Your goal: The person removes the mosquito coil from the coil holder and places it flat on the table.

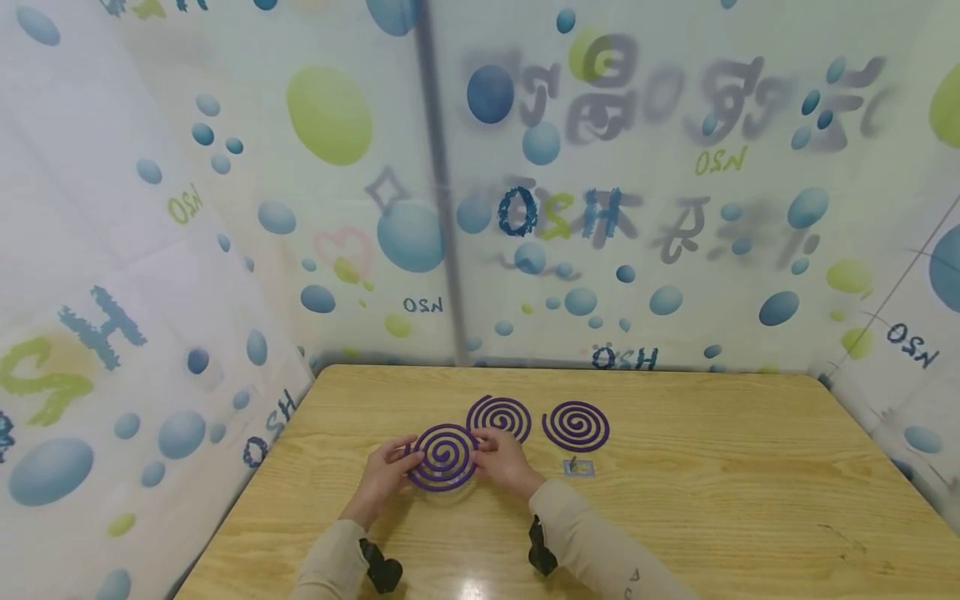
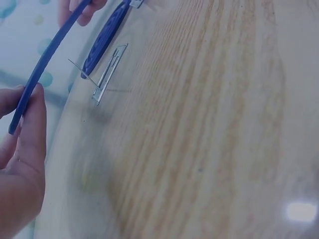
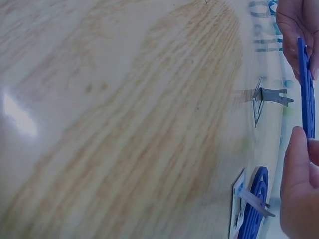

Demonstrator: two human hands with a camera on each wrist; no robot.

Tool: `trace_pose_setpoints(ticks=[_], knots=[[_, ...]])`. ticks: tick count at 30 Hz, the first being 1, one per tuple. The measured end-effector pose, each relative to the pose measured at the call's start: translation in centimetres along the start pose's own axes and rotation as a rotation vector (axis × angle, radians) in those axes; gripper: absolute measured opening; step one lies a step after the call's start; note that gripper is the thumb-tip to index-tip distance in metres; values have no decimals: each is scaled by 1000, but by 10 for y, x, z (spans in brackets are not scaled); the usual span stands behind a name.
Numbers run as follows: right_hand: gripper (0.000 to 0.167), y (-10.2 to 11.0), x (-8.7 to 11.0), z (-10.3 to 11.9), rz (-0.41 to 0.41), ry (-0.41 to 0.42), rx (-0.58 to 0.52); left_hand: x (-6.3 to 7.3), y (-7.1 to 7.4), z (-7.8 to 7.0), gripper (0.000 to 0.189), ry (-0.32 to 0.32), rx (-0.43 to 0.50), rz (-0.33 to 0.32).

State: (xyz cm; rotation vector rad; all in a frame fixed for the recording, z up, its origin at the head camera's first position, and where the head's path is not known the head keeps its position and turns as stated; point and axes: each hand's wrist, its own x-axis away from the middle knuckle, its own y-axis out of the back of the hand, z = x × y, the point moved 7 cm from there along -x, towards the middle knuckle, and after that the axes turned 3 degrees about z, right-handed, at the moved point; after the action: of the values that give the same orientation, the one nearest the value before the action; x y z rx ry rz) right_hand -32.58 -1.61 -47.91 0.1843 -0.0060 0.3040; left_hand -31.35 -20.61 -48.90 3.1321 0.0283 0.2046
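Note:
A purple mosquito coil [image 1: 442, 455] is held up over the table by both hands. My left hand [image 1: 381, 477] pinches its left rim between thumb and fingers, and my right hand [image 1: 507, 460] pinches the right rim. Seen edge-on in the left wrist view, the coil [image 2: 49, 54] is tilted above a small metal coil stand [image 2: 105, 74] with a raised prong. That stand [image 3: 257, 102] stands apart from the coil in the right wrist view, its forked prong up.
A second coil [image 1: 517, 412] lies just behind the right hand, partly covered by it. Farther right lies a third coil [image 1: 577, 426], with another metal stand [image 1: 578, 467] in front of it. Printed curtains [image 1: 675, 292] surround the wooden table [image 1: 735, 500].

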Motion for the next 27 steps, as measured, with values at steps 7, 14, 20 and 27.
trace_pose_setpoints(ticks=[7,14,20,27], knots=[[38,3,1,7,2,26,-74,1,-1,-3,41,-5,35,-1],[38,7,-4,12,-4,38,-112,0,1,-3,40,-8,71,-3],[39,11,-11,12,-33,31,-135,0,2,-2,41,2,73,27],[38,13,-19,15,-92,35,-190,-2,5,-13,39,-38,24,-17]])
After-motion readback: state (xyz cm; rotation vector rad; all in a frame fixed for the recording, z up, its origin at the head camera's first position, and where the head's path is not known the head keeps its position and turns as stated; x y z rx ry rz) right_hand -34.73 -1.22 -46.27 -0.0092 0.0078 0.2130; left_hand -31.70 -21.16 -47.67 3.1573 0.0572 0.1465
